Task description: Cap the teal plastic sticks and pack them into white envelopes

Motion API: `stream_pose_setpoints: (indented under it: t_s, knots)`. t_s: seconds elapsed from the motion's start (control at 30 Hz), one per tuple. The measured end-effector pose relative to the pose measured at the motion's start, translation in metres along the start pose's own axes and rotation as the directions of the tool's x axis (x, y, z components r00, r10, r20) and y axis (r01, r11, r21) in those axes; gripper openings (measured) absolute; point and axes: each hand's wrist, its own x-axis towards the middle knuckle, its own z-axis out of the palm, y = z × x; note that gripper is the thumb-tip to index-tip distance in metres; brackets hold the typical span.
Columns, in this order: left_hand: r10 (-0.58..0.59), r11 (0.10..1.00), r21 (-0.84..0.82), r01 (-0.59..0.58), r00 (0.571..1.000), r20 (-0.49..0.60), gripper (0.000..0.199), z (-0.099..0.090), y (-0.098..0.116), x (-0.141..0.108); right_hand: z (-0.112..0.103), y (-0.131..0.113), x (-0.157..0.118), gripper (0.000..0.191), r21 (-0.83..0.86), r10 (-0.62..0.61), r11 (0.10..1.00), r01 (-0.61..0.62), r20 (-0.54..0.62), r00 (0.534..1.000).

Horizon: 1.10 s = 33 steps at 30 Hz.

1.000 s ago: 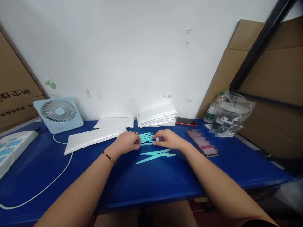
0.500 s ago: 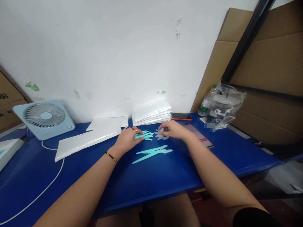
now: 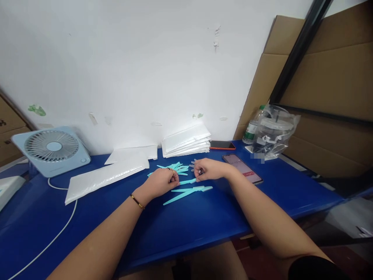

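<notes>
My left hand (image 3: 164, 181) is closed on the handle of a turquoise eyebrow razor (image 3: 187, 181), held level just above the table. At the razor's other end, my right hand (image 3: 208, 170) pinches with thumb and fingers; whether a cap is between them is hidden. Behind my left hand lies a loose pile of turquoise eyebrow razors (image 3: 182, 168). Several small clear caps (image 3: 192, 165) are partly covered by my right fingers. Nearer to me, a few crossed razors (image 3: 186, 193) rest on the blue table, their right ends looking paler.
White padded envelopes lie at left (image 3: 105, 178) and in a stack (image 3: 186, 140) by the wall. A blue fan (image 3: 54, 149) with a white cable stands far left. Two phones (image 3: 243, 168) (image 3: 223, 145), a bottle (image 3: 251, 130) and a bagged cup (image 3: 275, 134) are at right.
My left hand has come from the pile toward me with a razor. My right hand has moved from the caps to that razor's end, and its fingers are pinched.
</notes>
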Motion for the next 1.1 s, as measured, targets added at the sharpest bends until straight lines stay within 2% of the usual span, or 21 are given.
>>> stream_pose_setpoints:
  t_s: [0.07,0.13,0.23,0.33,0.4,0.5,0.6,0.67,0.8,0.9,1.0,1.1]
  knots:
    - [-0.029,0.997,0.066,0.032,0.999,-0.046,0.020,-0.004,-0.007,-0.001,-0.002,0.007,-0.002,0.011,-0.018,0.036,0.999,-0.038,-0.101,0.994]
    - [-0.087,0.990,0.102,0.099,0.989,-0.117,0.019,-0.009,-0.014,-0.002,-0.005,0.015,-0.005,0.010,-0.007,0.101,0.994,-0.105,-0.223,0.970]
    - [-0.155,0.985,0.054,0.167,0.972,-0.174,0.021,-0.014,-0.015,-0.004,-0.012,0.020,-0.010,0.017,0.042,0.160,0.987,-0.155,-0.319,0.934]
    - [-0.068,0.997,-0.040,0.065,0.994,-0.083,0.030,-0.013,-0.003,-0.007,-0.015,0.011,-0.013,0.022,0.091,0.115,0.991,-0.097,-0.222,0.968]
    - [0.021,0.997,-0.077,-0.021,1.000,0.003,0.033,-0.011,0.008,-0.010,-0.012,0.001,-0.011,0.025,0.107,0.042,0.994,-0.035,-0.065,0.997]
    - [0.063,0.996,-0.072,-0.059,0.996,0.061,0.030,-0.007,0.021,-0.012,-0.005,-0.011,-0.006,0.026,0.085,-0.022,0.996,0.010,0.137,0.990]
    - [0.044,0.998,-0.052,-0.041,0.996,0.073,0.026,-0.006,0.023,-0.011,0.000,-0.015,-0.001,0.021,0.059,-0.033,0.998,0.024,0.161,0.986]
    - [0.026,0.999,-0.029,-0.024,0.999,0.046,0.024,-0.006,0.020,-0.009,0.000,-0.014,0.000,0.019,0.052,-0.050,0.998,0.045,0.099,0.994]
    - [-0.003,0.997,0.082,0.011,0.995,-0.095,0.022,-0.010,0.009,-0.005,-0.003,-0.006,-0.002,0.021,0.023,-0.016,1.000,0.018,-0.105,0.994]
    - [-0.050,0.981,0.180,0.076,0.988,-0.149,0.025,-0.014,0.001,-0.004,-0.004,0.004,-0.002,0.019,-0.018,0.065,0.997,-0.070,-0.204,0.977]
    - [-0.098,0.977,0.169,0.132,0.976,-0.197,0.025,-0.014,-0.002,-0.005,-0.005,0.014,-0.001,0.019,-0.044,0.155,0.983,-0.177,-0.306,0.939]
    - [-0.015,0.995,0.093,0.029,0.990,-0.141,0.034,-0.009,0.006,-0.007,-0.008,0.018,-0.004,0.020,-0.025,0.178,0.980,-0.199,-0.348,0.920]
